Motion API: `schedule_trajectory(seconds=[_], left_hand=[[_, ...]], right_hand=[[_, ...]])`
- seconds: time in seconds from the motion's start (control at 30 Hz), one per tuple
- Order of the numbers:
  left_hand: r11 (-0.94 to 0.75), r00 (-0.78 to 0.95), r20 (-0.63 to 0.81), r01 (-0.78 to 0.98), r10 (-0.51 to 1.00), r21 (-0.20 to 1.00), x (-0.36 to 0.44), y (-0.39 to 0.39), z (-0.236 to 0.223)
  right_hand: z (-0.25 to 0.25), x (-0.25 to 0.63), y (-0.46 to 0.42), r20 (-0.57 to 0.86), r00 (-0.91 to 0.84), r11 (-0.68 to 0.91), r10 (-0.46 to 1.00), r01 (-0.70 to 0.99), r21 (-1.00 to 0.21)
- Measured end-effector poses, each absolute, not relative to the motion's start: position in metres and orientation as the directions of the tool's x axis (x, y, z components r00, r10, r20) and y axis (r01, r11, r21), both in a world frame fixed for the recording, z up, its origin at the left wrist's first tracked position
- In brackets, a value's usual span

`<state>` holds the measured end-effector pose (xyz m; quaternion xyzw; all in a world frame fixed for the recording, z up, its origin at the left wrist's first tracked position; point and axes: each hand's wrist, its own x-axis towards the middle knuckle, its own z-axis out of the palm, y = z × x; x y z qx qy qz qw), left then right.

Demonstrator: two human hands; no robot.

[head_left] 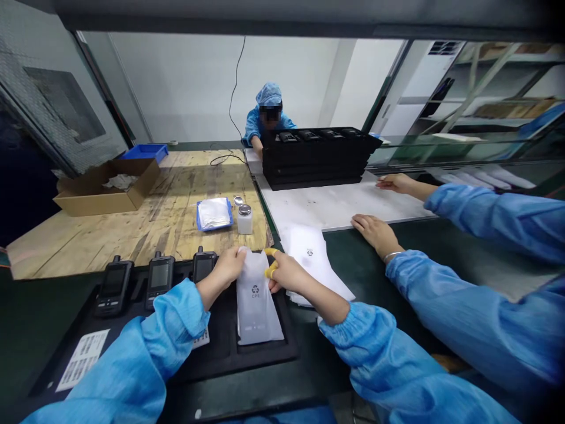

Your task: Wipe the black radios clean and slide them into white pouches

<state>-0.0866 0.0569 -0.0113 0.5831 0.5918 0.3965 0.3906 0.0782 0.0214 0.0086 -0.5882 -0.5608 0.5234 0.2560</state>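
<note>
Green worktop (353, 271) lies under a black tray (194, 366), which holds handheld radios (159, 275). Above the tray's right end is the frosted bag (258, 309). Your left hand (227, 267) pinches its upper left edge; your right hand (286, 274), wearing yellow finger covers (271, 270), grips the upper right. Loose bags (311, 256) lie just beside your right hand.

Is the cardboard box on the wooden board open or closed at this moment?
Open: no lid covers the cardboard box, and crumpled white material shows inside.
</note>
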Motion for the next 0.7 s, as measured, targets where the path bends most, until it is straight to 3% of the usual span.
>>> schedule_trajectory(seconds=[0.13,0.23,0.4,0.7], left_hand=[[-0.099,0.019,0.102,0.46,0.995,0.883,-0.085,0.047,-0.001],[-0.193,-0.008,0.219,0.444,0.976,0.875,-0.09,0.047,0.016],[-0.274,-0.019,0.306,0.393,0.952,0.878,-0.101,0.046,0.035],[-0.241,0.072,0.23,0.236,0.97,0.941,-0.097,0.036,0.022]], right_hand=[[0.015,0.096,0.02,-0.298,-0.119,-0.199,0.947,0.509,-0.838],[0.022,0.131,0.034,-0.218,0.035,-0.192,0.975,0.621,-0.76],[0.018,0.194,0.063,-0.13,0.299,-0.318,0.945,0.757,-0.57],[-0.02,0.211,0.072,-0.058,0.251,-0.24,0.966,0.794,-0.559]])
